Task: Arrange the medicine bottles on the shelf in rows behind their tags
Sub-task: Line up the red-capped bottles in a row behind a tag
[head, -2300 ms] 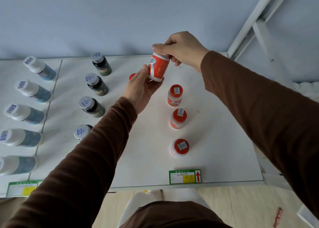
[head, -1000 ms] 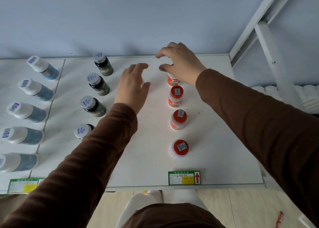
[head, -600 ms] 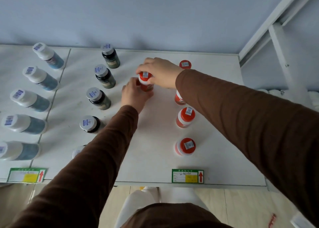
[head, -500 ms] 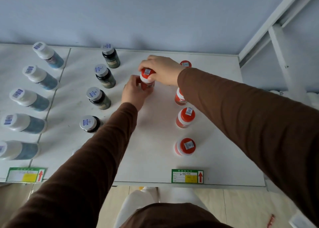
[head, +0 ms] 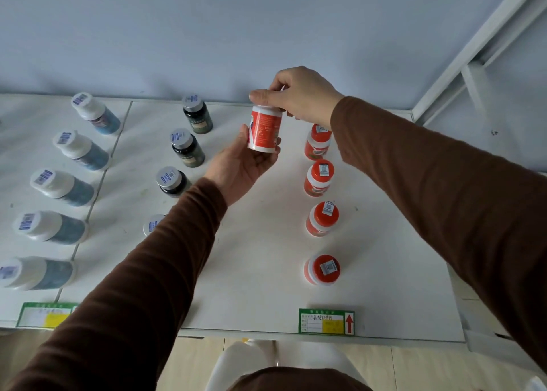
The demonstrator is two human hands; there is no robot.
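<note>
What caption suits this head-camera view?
Both hands lift an orange-labelled white medicine bottle above a white shelf.

Long brown sleeves [head: 444,201] cover both arms to wrists; hands bare.

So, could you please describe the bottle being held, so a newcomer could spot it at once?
Look at the white shelf, above the gap between its dark and orange rows. There the left hand and right hand hold an orange bottle: the only one lifted off the shelf.
</note>
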